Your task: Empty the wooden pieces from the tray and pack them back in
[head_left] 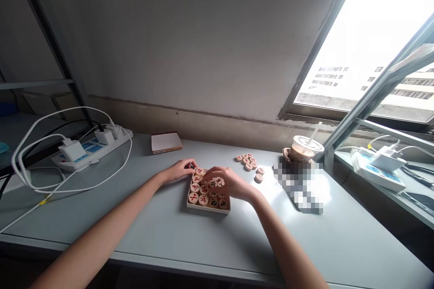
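Observation:
A shallow open box [208, 210] holds rows of round wooden Chinese chess pieces [203, 200], marked with red characters on the left side and dark ones on the right. At its far left corner, my left hand [178, 170] has its thumb and fingers bent against the edge. My right hand [224, 181] reaches over the box from the right, its fingers bent down and together among the pieces. Whatever lies under those fingertips is mostly hidden, and the hand covers part of the far rows. More loose chess pieces [248, 167] lie on the desk to the right.
The box lid [167, 143] lies farther back on the grey desk [152, 239]. To the left is a power strip [91, 149] with looping white cables [77, 180]. A lidded drink cup [305, 148] stands at the right, behind a blurred patch. Another power strip [376, 174] sits far right.

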